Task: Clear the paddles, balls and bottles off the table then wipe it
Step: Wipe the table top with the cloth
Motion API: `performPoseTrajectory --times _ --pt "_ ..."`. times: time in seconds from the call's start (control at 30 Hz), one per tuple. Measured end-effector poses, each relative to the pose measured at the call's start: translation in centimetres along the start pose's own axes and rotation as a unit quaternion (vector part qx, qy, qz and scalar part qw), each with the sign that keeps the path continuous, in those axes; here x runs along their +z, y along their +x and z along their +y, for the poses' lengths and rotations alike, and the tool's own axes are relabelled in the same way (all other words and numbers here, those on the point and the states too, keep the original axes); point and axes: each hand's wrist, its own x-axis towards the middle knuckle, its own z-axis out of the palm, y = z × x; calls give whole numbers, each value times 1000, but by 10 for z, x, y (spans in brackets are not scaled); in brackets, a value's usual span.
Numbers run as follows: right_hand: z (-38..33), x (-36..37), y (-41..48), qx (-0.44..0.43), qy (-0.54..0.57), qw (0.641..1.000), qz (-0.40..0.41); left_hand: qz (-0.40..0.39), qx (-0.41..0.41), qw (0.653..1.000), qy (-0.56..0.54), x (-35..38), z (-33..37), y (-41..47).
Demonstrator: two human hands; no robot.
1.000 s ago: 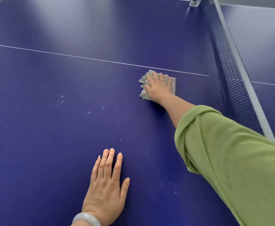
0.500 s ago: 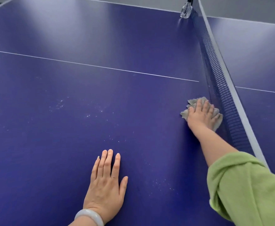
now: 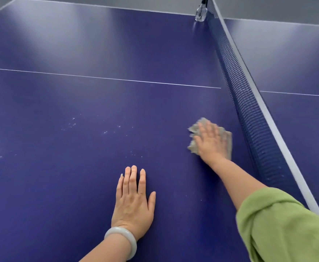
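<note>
The dark blue table-tennis table (image 3: 79,103) fills the view. My right hand (image 3: 210,142) presses flat, fingers straight, on a crumpled grey cloth (image 3: 227,141) beside the net; both are blurred by motion. My left hand (image 3: 133,200) lies flat on the table nearer to me, fingers straight and together, a pale bangle on its wrist. Whitish specks (image 3: 105,132) dot the surface left of the cloth. No paddles, balls or bottles are in view.
The blue net (image 3: 249,110) with its white top band runs from far centre to near right. Its clear clamp (image 3: 200,13) sits at the far edge. A thin white centre line (image 3: 98,78) crosses the table.
My right hand swept the cloth from the centre line rightwards to the net, then back towards me and a little left. My left hand stayed flat in place.
</note>
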Motion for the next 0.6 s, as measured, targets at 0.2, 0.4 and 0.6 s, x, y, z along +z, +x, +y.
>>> performPoseTrajectory --times 0.2,0.4,0.6 --pt "-21 18 -60 87 27 996 26 4 12 1000 1 1 -1 0" --pt "-43 27 -77 -154 -14 987 -37 14 14 1000 -1 2 -2 -1" --pt "54 34 -146 137 12 989 46 23 14 1000 0 5 -2 -1"
